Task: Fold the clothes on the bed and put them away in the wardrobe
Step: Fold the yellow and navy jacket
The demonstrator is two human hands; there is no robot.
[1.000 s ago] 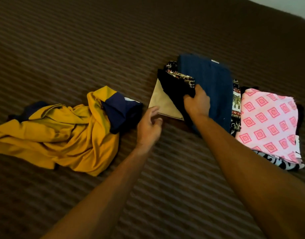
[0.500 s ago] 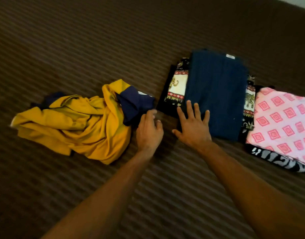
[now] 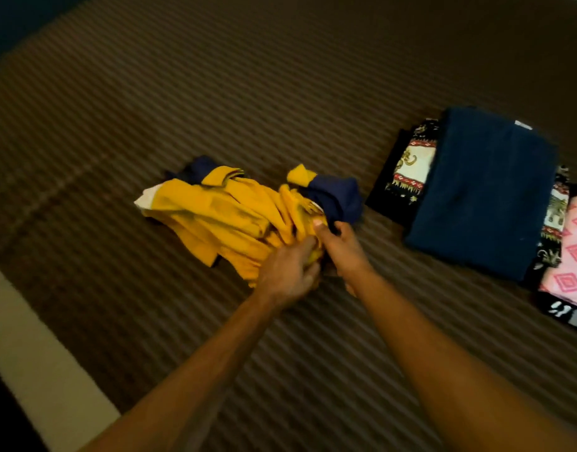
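Both hands, left hand [image 3: 288, 272] and right hand [image 3: 342, 252], gripping crumpled yellow-and-navy shirt [image 3: 228, 216], long axis lying left-right across striped bed [image 3: 215, 93].

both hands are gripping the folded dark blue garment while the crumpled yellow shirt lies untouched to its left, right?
Not quite. The head view shows both the left hand and the right hand gripping the crumpled yellow shirt. It is the folded dark blue garment that lies untouched; the shirt is indeed to its left.
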